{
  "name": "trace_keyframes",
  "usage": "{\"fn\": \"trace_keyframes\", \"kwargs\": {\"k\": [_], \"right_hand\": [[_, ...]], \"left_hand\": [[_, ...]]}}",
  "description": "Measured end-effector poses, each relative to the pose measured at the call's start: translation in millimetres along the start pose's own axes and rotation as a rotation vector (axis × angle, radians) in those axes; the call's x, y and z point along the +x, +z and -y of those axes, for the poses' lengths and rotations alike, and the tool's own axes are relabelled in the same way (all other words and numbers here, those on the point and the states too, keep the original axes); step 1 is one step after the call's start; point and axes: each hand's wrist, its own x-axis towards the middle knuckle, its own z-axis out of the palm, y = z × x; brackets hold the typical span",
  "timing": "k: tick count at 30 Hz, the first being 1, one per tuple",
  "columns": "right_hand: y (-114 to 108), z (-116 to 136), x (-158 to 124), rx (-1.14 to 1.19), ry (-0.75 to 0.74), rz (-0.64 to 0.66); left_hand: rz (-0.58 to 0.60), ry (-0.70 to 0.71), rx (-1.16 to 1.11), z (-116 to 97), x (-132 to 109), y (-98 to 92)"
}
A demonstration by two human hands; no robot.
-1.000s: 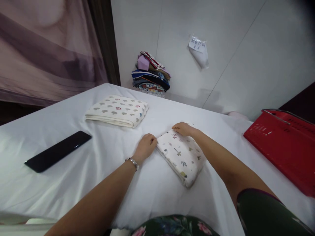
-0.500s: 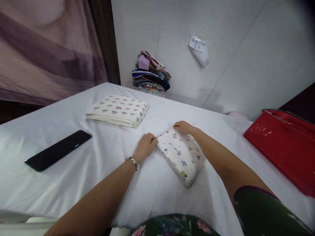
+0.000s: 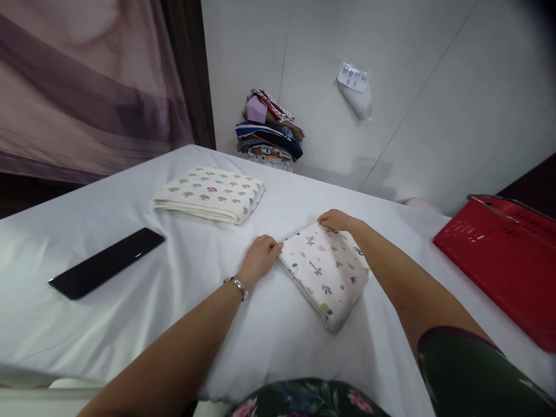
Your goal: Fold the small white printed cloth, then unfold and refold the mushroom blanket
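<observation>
- gripping the left corner of the leaf-print cloth (image 3: 325,275) with the left hand (image 3: 259,259), fingers curled closed;
- clasping its far corner with the right hand (image 3: 336,220), fingers curled over the edge

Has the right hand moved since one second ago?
Yes. The right hand slid slightly right along the far edge of the folded cloth, toward the red basket.

left hand (image 3: 259,258) loosely curled, right hand (image 3: 336,220) palm down, both reaching forward

White-sheeted table (image 3: 130,324): heart-print folded cloth (image 3: 211,194), leaf-print folded cloth (image 3: 325,275), flat black slab (image 3: 106,263), red basket (image 3: 499,255) at right edge.
</observation>
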Motion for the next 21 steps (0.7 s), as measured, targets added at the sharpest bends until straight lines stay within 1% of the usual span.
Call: {"fn": "trace_keyframes", "kwargs": {"k": [5, 8, 11, 15, 18, 21], "right_hand": [[7, 1, 4, -0.052, -0.027, -0.097], [10, 2, 6, -0.063, -0.041, -0.125], [10, -1, 8, -0.052, -0.041, -0.090], [0, -12, 8, -0.034, -0.025, -0.023], [-8, -21, 8, -0.059, -0.019, -0.017], [-10, -26, 10, -0.095, -0.015, -0.035]], "left_hand": [[-0.006, -0.004, 0.001, 1, 0, 0.7], [-0.008, 0.001, 0.001, 0, -1, 0.3], [-0.009, -0.002, -0.004, -2, 0, -0.5], [-0.013, -0.001, -0.006, -1, -1, -0.7], [-0.011, -0.008, -0.007, -1, -1, -0.5], [-0.013, -0.011, -0.009, -2, -1, -1.0]]}}
